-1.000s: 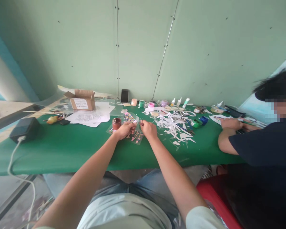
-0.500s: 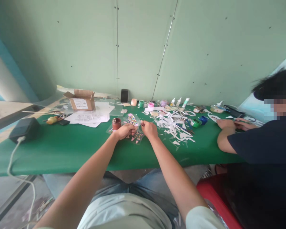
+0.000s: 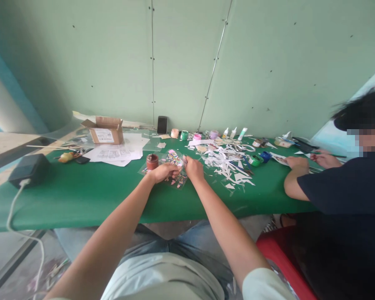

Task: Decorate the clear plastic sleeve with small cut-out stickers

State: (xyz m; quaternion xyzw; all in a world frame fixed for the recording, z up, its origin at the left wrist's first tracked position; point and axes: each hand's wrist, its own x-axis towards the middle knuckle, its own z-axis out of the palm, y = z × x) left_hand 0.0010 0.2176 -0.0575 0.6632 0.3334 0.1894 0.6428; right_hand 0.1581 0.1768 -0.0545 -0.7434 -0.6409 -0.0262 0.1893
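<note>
My left hand (image 3: pixel 165 172) is closed with its fingertips pinching the near side of a small, colourful patterned piece (image 3: pixel 174 156). Beside it my right hand (image 3: pixel 194 168) is also closed, knuckles up, at the piece's right edge; whatever sits between its fingers is too small to make out. Beneath both hands lies clear plastic (image 3: pixel 181 181) with many coloured bits showing on it. A brown-red paint jar (image 3: pixel 152 161) stands uncapped just behind my left hand, on the plastic's left side.
White paper scraps (image 3: pixel 226 160) litter the green table (image 3: pixel 112 198) to the right. Paint jars (image 3: pixel 184 135) and glue bottles (image 3: pixel 233 133) line the back. At left are a cardboard box (image 3: pixel 108 135), printed sheets (image 3: pixel 120 154) and a black adapter (image 3: pixel 29 168). A co-worker (image 3: pixel 340 183) sits at right.
My right hand has shifted slightly left and up, while my left hand keeps its pinch. The co-worker's far hand has moved, and a thin dark stick now shows in it.
</note>
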